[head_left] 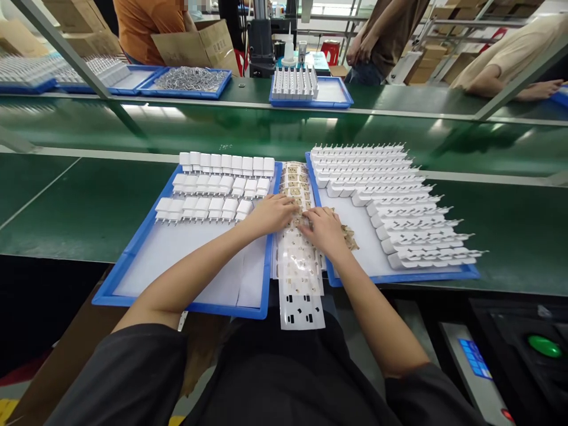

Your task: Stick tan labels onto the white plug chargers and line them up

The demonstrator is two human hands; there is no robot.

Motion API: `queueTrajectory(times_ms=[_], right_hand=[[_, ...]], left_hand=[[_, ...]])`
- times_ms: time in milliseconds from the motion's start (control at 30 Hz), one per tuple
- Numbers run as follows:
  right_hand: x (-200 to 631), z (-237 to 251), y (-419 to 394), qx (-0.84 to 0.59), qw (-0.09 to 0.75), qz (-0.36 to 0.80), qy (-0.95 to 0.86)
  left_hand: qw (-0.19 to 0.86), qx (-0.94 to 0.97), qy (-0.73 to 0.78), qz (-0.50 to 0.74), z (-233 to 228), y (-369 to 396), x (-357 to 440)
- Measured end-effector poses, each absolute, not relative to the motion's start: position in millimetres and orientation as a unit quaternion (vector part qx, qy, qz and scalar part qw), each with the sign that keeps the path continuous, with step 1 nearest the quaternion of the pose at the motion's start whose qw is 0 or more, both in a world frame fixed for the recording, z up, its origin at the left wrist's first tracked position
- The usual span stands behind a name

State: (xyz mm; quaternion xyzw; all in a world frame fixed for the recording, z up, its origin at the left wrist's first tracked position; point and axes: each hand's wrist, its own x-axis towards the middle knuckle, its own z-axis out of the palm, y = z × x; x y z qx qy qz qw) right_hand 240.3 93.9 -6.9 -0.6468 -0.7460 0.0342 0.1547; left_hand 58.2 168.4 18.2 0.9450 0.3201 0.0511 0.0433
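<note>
A long strip of sticker sheets [302,245], clear film with small brown labels, lies between two blue trays. Its lower end, a white sheet [302,312] with black marks, hangs over the table's front edge. My left hand [276,213] rests on the strip from the left, fingers stretched over the labels. From the right, my right hand [326,231] meets it with thumb and fingers bent close together at the strip; whatever is between them is too small to make out. Crumpled brown peeled backing [349,238] lies beside my right hand, partly covered by it.
Left blue tray [133,260] holds rows of white plug adapters [215,184]. Right blue tray [403,277] holds many more white adapters [377,183], pins pointing right. Beyond the green conveyor [248,127] are trays of metal parts [190,80] and adapters, and other people.
</note>
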Motion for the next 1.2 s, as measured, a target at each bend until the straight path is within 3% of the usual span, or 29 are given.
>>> queueTrajectory(times_ms=[467, 700, 800, 933, 1200], right_hand=[[237, -7, 98, -0.622, 0.222, 0.029, -0.750], [265, 17, 49, -0.520, 0.423, 0.201, -0.715], [278, 7, 28, -0.537, 0.467, 0.197, -0.675], [281, -10, 18, -0.544, 0.477, 0.142, -0.676], [281, -9, 18, -0.545, 0.468, 0.132, -0.683]], left_hand=[[0.058, 0.936, 0.346, 0.039, 5, 170, 61], [0.079, 0.933, 0.347, 0.062, 6, 174, 60], [0.061, 0.924, 0.354, 0.130, 12, 183, 85], [0.016, 0.907, 0.352, 0.232, 22, 196, 148], [0.015, 0.900, 0.369, 0.233, 15, 207, 210]])
